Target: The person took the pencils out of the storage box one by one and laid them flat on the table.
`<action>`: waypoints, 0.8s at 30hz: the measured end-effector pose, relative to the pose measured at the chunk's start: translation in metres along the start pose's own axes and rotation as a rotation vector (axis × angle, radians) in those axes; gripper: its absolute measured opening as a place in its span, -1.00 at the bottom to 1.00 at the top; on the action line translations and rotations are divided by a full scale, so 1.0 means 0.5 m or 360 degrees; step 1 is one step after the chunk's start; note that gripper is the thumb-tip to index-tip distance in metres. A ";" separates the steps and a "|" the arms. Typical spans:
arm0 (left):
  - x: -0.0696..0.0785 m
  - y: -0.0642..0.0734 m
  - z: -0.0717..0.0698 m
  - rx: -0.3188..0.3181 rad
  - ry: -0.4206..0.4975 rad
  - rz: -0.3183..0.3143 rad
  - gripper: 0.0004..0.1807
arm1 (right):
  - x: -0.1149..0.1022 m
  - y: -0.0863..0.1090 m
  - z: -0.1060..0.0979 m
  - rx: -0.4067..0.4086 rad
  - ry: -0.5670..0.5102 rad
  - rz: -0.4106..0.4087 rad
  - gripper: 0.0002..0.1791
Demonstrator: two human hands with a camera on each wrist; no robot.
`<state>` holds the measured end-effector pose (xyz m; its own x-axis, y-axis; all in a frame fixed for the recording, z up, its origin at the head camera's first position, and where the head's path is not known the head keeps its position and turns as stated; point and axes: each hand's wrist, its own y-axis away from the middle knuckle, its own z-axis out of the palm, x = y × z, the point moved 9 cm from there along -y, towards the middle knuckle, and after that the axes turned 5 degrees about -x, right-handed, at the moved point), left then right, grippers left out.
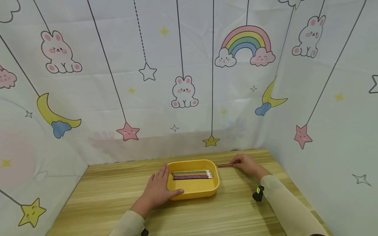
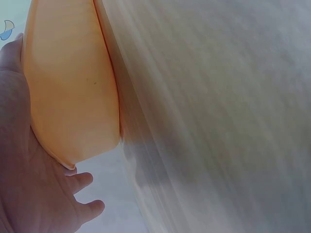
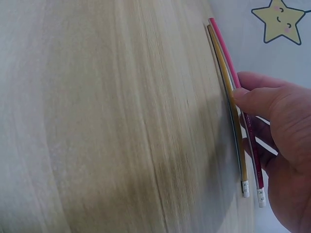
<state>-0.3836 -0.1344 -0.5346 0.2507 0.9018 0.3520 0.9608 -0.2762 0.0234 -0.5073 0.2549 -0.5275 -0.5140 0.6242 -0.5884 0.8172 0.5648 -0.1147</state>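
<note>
A yellow plastic tray point(image 1: 194, 193) stands on the table. Inside it several pencils point(image 1: 192, 175) lie side by side, their white erasers to the right. My left hand point(image 1: 157, 185) rests on the tray's left end, its fingers fairly straight along the side and its thumb over the front rim. Beyond the tray's right side, my right hand point(image 1: 244, 163) pinches a red pencil point(image 3: 252, 143) and a yellow pencil point(image 3: 231, 82) between thumb and fingers, close over the table. Their white eraser ends point back toward the wrist in the right wrist view.
The wood-grain table point(image 1: 109, 186) ends at a white cloth point(image 1: 153, 111) printed with rabbits, stars and moons, which rises behind it and at both sides. Black wrist devices sit at both cuffs, the right one point(image 1: 258, 193) in fuller view.
</note>
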 end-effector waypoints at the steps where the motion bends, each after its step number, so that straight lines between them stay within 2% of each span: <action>1: 0.000 -0.001 0.001 -0.0002 -0.0004 -0.0003 0.48 | 0.001 0.000 0.000 0.0002 -0.0001 0.0001 -0.81; 9: 0.002 0.000 -0.002 0.0009 0.0007 -0.0001 0.49 | 0.007 0.003 0.004 0.0001 -0.0041 -0.0006 -0.81; 24: 0.005 0.005 -0.005 0.0008 0.0013 0.0012 0.46 | 0.013 -0.002 0.010 0.0014 0.0017 -0.0065 -0.81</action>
<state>-0.3810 -0.1336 -0.5311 0.2572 0.8969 0.3599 0.9595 -0.2814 0.0157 -0.5101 0.2555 -0.5353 -0.5499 0.6064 -0.5744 0.7977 0.5852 -0.1458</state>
